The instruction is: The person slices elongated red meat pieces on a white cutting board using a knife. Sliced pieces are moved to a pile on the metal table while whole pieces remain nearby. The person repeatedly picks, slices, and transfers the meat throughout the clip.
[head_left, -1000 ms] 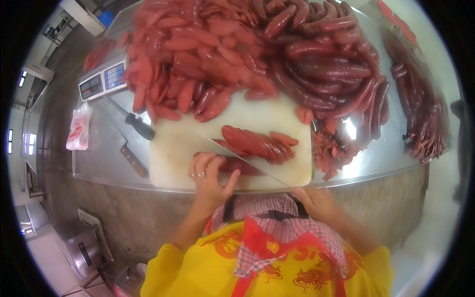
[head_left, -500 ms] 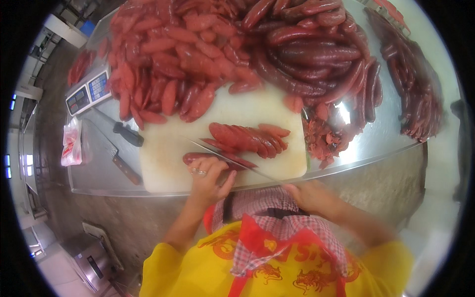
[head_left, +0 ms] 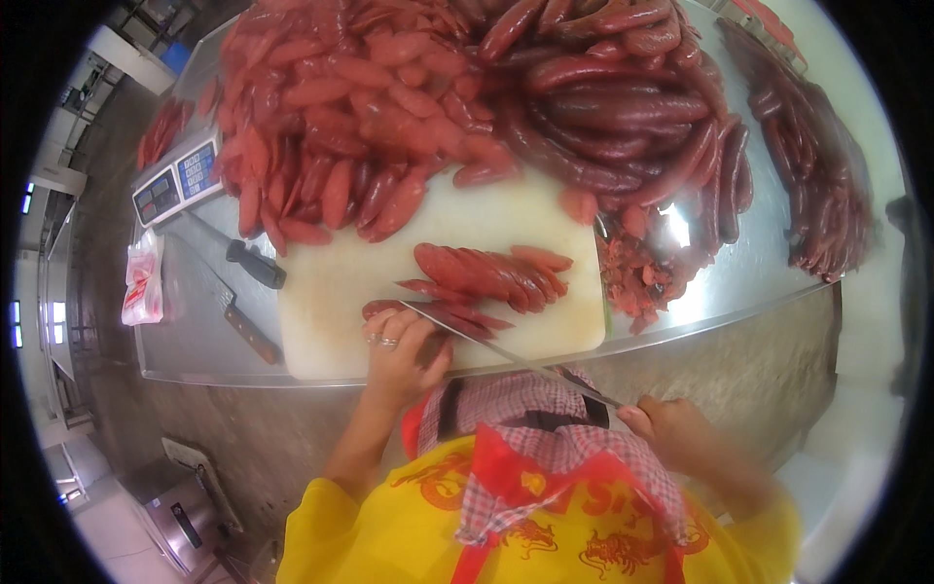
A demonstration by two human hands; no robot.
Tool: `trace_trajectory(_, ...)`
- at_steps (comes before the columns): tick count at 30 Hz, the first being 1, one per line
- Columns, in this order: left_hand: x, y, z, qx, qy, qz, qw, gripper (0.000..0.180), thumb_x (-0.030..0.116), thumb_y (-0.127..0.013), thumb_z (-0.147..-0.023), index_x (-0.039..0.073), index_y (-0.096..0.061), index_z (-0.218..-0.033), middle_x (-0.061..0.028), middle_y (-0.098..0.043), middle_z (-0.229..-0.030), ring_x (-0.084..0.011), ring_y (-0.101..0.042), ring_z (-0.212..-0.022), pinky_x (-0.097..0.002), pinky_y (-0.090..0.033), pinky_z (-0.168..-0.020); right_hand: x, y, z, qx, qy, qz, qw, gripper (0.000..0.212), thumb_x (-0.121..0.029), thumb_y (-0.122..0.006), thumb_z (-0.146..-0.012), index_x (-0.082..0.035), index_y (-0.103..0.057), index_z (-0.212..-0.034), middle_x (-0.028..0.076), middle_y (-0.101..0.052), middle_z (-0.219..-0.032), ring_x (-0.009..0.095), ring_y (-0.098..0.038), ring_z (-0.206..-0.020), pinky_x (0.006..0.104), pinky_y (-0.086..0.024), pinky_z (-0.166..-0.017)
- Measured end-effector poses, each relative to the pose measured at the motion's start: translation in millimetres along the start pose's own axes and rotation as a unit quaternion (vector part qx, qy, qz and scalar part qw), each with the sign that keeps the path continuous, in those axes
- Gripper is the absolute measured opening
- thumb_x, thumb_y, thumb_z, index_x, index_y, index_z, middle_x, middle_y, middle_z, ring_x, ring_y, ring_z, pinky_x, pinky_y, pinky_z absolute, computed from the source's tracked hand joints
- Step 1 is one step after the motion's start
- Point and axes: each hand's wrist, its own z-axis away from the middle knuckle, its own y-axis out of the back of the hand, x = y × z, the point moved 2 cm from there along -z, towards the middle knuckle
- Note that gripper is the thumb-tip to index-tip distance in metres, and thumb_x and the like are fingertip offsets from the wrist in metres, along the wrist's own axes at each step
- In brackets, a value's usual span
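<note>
With my left hand I hold down a dark red sausage near the front of the white cutting board; its fingers are closed over the sausage. My right hand, out past the table's front edge, grips the handle end of a long thin knife. The blade slants up and left to the sausage, its tip beside my left fingers. Cut slices lie just right of that hand. Behind them a row of overlapping sausage slices rests on the board.
A big heap of cut sausage pieces and whole sausages covers the back. Trimmings lie right of the board, and more sausages beyond. At left are a scale, a black-handled knife, a wooden-handled utensil and a plastic packet.
My right hand has drawn back toward me and to the right, pulling the knife with it. The blade's tip now lies nearer my left hand, which stays on the sausage.
</note>
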Motion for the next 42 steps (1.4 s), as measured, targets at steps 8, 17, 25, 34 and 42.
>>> trace_trajectory(8, -5.0, -2.6, 4.1, -0.006, 0.004, 0.035, 0.999, 0.034, 0.012, -0.077, -0.066, 0.010, -0.061, -0.095, -0.0078, -0.057, -0.099, -0.0292, -0.051, -0.095, -0.0412, -0.038, -0.086, -60.8, -34.9, -116.3, 0.095, 0.136, 0.014, 0.986, 0.054, -0.046, -0.042, -0.100, 0.002, -0.066, -0.089, 0.025, -0.065, -0.075, 0.042, -0.065, -0.072, 0.0484, -0.053, -0.063)
trace_trajectory(17, -10.5, 5.5, 8.9, 0.026, 0.024, 0.003, 0.999, 0.033, 0.012, -0.074, -0.067, 0.010, -0.061, -0.097, -0.0101, -0.055, -0.104, -0.0312, -0.050, -0.101, -0.0431, -0.038, -0.091, -38.3, -22.6, -73.9, 0.048, 0.096, -0.043, 0.993, 0.046, -0.042, -0.043, -0.101, 0.000, -0.061, -0.105, 0.025, -0.066, -0.090, 0.044, -0.064, -0.073, 0.0487, -0.051, -0.061)
trace_trajectory(25, -14.5, 4.5, 9.5, 0.010, 0.052, 0.032, 0.998, 0.033, 0.012, -0.074, -0.064, 0.010, -0.060, -0.093, -0.0093, -0.056, -0.101, -0.0319, -0.050, -0.099, -0.0434, -0.038, -0.090, -27.7, -25.2, -38.4, 0.028, 0.031, -0.106, 0.993, 0.060, -0.049, -0.041, -0.100, 0.002, -0.063, -0.080, 0.027, -0.062, -0.069, 0.048, -0.062, -0.072, 0.0524, -0.049, -0.064)
trace_trajectory(34, -13.3, 9.7, 11.5, 0.053, 0.043, 0.013, 0.998, 0.034, 0.007, -0.072, -0.064, 0.008, -0.059, -0.095, -0.0108, -0.055, -0.100, -0.0331, -0.051, -0.097, -0.0442, -0.041, -0.087, -80.7, -42.9, -133.1, 0.070, 0.237, 0.007, 0.969, 0.047, -0.040, -0.039, -0.102, 0.001, -0.063, -0.104, 0.028, -0.065, -0.089, 0.043, -0.064, -0.084, 0.0498, -0.051, -0.065)
trace_trajectory(42, -13.9, 8.6, 14.7, 0.052, 0.073, -0.008, 0.996, 0.032, 0.008, -0.070, -0.063, 0.006, -0.059, -0.093, -0.0123, -0.055, -0.100, -0.0336, -0.051, -0.096, -0.0443, -0.041, -0.087, -20.9, -16.5, -14.3, -0.003, 0.006, -0.090, 0.996, 0.055, -0.050, -0.045, -0.099, 0.001, -0.060, -0.083, 0.028, -0.062, -0.074, 0.047, -0.062, -0.076, 0.0514, -0.049, -0.064)
